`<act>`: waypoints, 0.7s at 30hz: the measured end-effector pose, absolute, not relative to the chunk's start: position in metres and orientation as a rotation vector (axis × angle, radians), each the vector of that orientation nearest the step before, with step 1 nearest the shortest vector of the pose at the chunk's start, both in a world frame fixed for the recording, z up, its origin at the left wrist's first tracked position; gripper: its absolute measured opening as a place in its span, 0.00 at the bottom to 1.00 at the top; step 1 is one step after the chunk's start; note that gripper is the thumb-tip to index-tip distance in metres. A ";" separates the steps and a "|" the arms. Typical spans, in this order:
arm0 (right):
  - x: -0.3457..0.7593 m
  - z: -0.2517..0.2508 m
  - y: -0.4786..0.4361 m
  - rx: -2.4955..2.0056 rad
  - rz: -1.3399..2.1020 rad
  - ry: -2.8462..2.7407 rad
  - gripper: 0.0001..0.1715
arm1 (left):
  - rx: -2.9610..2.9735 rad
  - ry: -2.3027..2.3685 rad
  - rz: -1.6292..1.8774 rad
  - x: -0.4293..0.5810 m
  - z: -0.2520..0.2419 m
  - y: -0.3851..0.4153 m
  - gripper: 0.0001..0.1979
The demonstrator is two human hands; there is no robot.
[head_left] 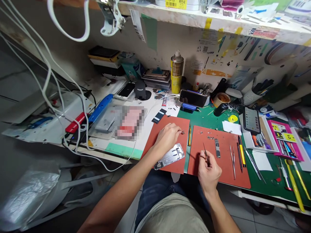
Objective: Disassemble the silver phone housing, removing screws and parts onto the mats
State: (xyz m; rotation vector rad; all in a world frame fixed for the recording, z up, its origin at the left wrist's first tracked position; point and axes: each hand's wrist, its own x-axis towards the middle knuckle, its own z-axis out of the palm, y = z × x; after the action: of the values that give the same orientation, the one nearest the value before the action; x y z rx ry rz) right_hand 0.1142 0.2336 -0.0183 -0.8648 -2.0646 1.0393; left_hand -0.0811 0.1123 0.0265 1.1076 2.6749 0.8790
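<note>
My left hand is over the left red-brown mat, its fingertips pinched at a tiny metal part. Just below that hand lies an opened phone housing, silver inside. My right hand is closed around dark tweezers, whose tips point up and away from me. Beyond the tweezers, an L-shaped phone logic board rests on the right red-brown mat. Between the two mats stretches a gold-handled screwdriver.
Silver tweezers and a yellow pen-like tool lie at right, near a white box of tools. Behind the mats are a propped phone and a yellow spray can. White cables hang at left; a shelf overhangs the bench.
</note>
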 end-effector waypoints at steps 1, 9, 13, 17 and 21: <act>0.114 -0.020 0.235 -0.843 1.020 -2.063 0.26 | 1.099 2.690 0.845 -0.082 0.026 0.118 0.10; 0.112 -0.022 0.235 -0.705 0.937 -2.069 0.17 | 1.084 2.769 0.631 -0.080 0.026 0.136 0.11; 0.113 -0.025 0.236 -0.701 0.924 -2.087 0.17 | 1.099 2.788 0.592 -0.080 0.022 0.138 0.10; 0.113 -0.025 0.236 -0.707 0.950 -2.091 0.17 | 1.129 2.802 0.614 -0.081 0.023 0.137 0.11; 0.113 -0.021 0.236 -0.746 0.990 -2.086 0.19 | 1.146 2.826 0.707 -0.078 0.036 0.112 0.12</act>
State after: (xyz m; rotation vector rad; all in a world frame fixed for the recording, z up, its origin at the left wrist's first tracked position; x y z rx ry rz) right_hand 0.1128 0.2364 -0.0214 -0.7463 -2.0858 0.9899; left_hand -0.0781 0.1125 0.0364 1.1457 2.8256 0.7066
